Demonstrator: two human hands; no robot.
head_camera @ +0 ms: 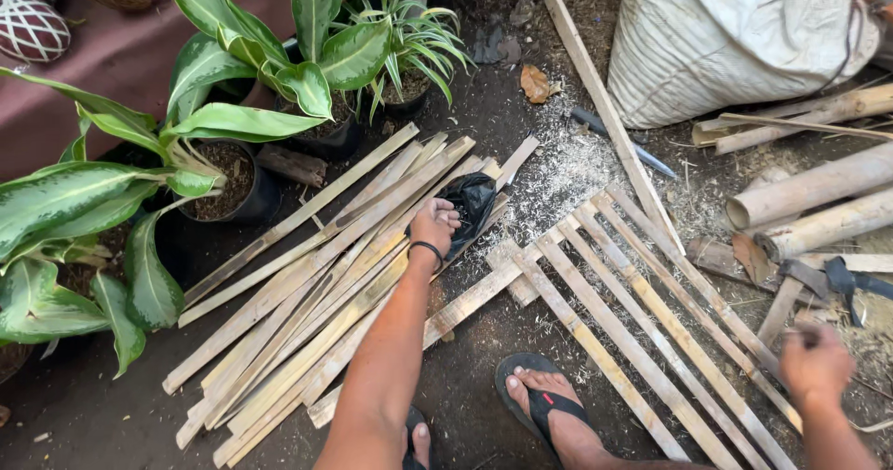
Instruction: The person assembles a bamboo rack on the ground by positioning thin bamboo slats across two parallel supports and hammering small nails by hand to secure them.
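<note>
My left hand [433, 221] reaches forward over a pile of split bamboo slats [307, 312]. Its fingers curl on the edge of a small black plastic bag [473, 200] lying on the slats. A dark band circles that wrist. My right hand [816, 365] is low at the right, blurred and closed into a fist, and I cannot make out whether anything is in it. It hovers beside a lattice frame of bamboo slats [633, 312] on the ground, close to a wooden-handled hammer [786, 301]. My foot in a black sandal [549, 405] stands between pile and frame.
Potted leafy plants [233, 88] crowd the left and back. A big white sack [735, 42] stands at the back right beside several thick bamboo poles [819, 191]. A knife [619, 142] lies in sawdust by a long slat. The ground is dark soil.
</note>
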